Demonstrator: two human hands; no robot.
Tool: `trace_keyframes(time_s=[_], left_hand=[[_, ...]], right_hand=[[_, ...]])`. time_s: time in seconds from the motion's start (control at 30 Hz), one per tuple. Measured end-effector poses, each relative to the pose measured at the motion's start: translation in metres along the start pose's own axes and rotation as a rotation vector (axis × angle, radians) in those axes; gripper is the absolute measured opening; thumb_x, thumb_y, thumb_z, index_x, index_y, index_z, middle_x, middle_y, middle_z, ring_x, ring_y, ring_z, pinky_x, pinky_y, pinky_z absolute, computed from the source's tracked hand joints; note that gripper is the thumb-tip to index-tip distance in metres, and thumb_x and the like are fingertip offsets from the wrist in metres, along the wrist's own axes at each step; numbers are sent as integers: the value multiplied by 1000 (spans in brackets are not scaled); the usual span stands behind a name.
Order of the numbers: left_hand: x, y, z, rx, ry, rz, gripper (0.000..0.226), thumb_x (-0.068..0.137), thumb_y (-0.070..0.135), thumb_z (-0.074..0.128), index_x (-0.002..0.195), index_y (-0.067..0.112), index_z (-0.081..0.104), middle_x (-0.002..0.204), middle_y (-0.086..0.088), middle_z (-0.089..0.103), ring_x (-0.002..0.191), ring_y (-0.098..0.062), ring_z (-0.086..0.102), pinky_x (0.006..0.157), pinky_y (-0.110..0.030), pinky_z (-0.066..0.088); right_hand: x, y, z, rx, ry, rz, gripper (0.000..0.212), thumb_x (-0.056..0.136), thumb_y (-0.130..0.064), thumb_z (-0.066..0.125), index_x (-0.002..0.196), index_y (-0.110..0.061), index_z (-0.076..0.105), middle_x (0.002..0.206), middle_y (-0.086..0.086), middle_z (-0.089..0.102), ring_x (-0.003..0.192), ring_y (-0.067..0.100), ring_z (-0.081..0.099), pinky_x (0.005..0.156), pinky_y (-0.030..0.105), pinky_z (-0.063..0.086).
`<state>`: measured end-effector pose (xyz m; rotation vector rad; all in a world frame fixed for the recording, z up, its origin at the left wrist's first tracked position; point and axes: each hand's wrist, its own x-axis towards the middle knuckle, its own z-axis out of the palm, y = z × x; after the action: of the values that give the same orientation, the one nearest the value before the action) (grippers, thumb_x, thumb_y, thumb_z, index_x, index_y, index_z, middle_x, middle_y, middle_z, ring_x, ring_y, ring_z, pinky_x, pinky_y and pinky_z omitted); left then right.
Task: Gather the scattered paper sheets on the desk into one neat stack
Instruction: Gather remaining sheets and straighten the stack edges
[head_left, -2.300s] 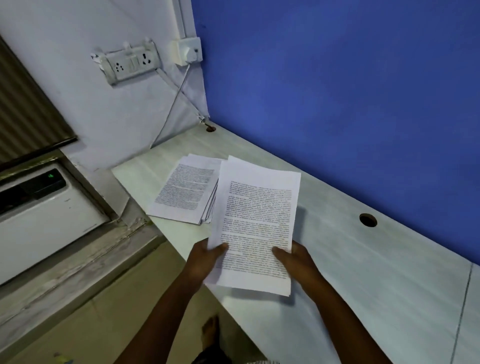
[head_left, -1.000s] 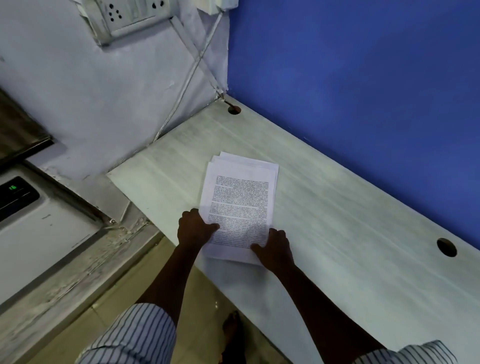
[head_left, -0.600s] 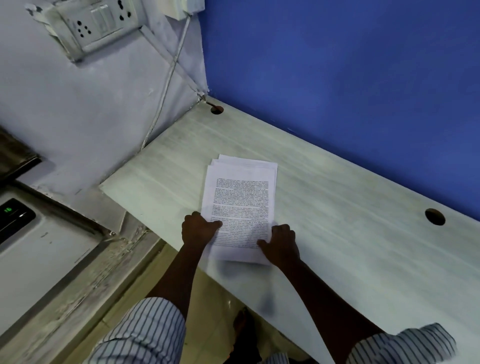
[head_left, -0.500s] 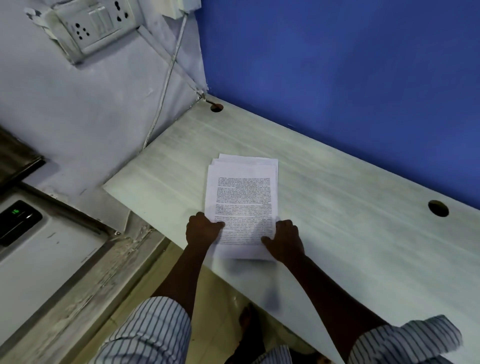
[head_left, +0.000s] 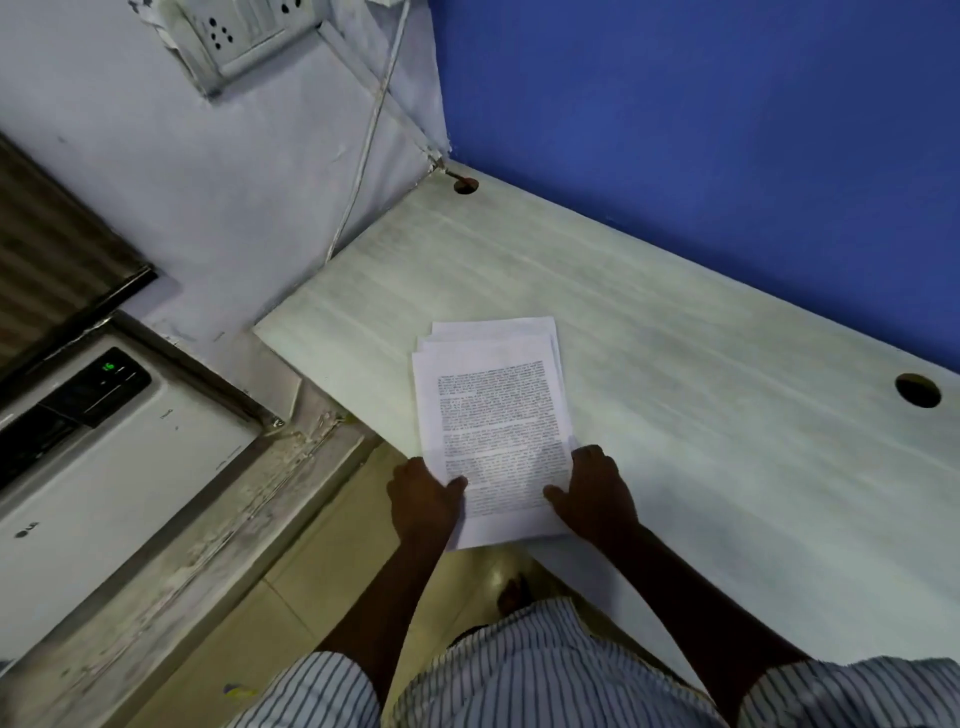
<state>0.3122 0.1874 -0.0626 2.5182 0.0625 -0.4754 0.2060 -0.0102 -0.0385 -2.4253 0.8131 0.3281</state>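
Paper stack (head_left: 493, 415): one pile, printed side up, lying on the desk (head_left: 701, 457) near its front edge, with the pile's 6 o'clock end overhanging that edge. No loose sheet is visible elsewhere on the desk surface in view, so gathering appears done. Squaring is judged incomplete: at the 12 o'clock end several sheet edges show stepped and slightly fanned, and the 3 o'clock side shows a thin offset. Remaining work is assessed as tapping or pressing those edges flush. Left hand (head_left: 423, 501) grasps the pile at its 7 o'clock corner, thumb laid on the top sheet, fingers curled at the side edge. Right hand (head_left: 595, 491) grasps the 5 o'clock corner likewise, thumb on top, knuckles bent against the side. Outward: a cable hole (head_left: 465, 185) at 12 o'clock in the desk corner, a second hole (head_left: 918, 389) at 3 o'clock, a white appliance (head_left: 104, 457) at 9 o'clock.
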Motion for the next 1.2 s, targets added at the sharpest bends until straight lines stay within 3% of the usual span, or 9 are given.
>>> trace_keyframes(time_s=[0.17,0.27,0.4,0.47,0.6,0.8,0.93,1.07,1.2], left_hand=[[-6,-28,-1,-307,-145,-72,63,63,53,87,105,8,70,102,-5,73,88,-21,71,67,-29,57],[-2,-18,-15,-570,-218,-150,33,78,32,84,97,7,75,92,-6,75,75,-16,71,57,-18,54],[10,-5,-37,-837,-593,-231,54,82,48,77,125,16,68,119,-4,72,111,-24,69,99,-40,52],[16,9,-40,-929,-716,-199,42,95,42,64,132,22,62,127,-2,69,119,-25,64,106,-45,46],[23,33,-45,-859,-784,-117,44,91,26,71,133,19,60,129,-8,68,116,-29,66,103,-49,48],[25,57,-44,-789,-734,18,43,89,8,70,131,14,61,125,-8,70,113,-31,67,98,-47,53],[13,97,-54,-703,-874,143,54,81,15,76,132,13,61,127,-10,68,115,-33,66,102,-50,50],[-12,148,-47,-638,-1069,231,47,89,10,70,135,11,59,130,-12,66,119,-34,63,104,-50,48],[-50,204,-15,-555,-1112,249,40,91,4,66,130,10,63,126,-11,69,115,-29,67,100,-44,51]], right_hand=[[-24,10,7,5,13,-52,66,93,-39,61,145,-6,38,140,11,45,126,29,43,96,40,45],[-19,18,2,76,-13,-73,58,91,-37,65,137,-6,49,134,12,50,124,30,48,98,38,44],[-12,28,-8,199,-99,-32,55,88,-35,71,133,-5,57,132,10,55,119,26,55,96,28,42],[-10,31,-14,241,-125,-13,55,88,-31,73,134,-6,56,134,10,55,118,24,57,92,24,42],[-4,37,-20,338,-160,28,53,87,-31,74,133,-9,59,134,6,56,113,19,60,81,16,39],[-2,56,-38,461,-123,110,48,86,-37,76,124,-10,63,118,-1,64,104,13,60,84,24,45],[-14,75,-70,997,-144,245,55,82,-30,81,128,-9,58,117,9,71,93,20,71,74,28,55],[-34,97,-114,1575,-151,162,44,92,-18,68,133,-6,59,128,16,67,120,36,62,105,49,49],[-65,125,-137,1564,145,214,39,90,-8,69,129,-7,64,122,12,71,111,31,68,98,43,54]])
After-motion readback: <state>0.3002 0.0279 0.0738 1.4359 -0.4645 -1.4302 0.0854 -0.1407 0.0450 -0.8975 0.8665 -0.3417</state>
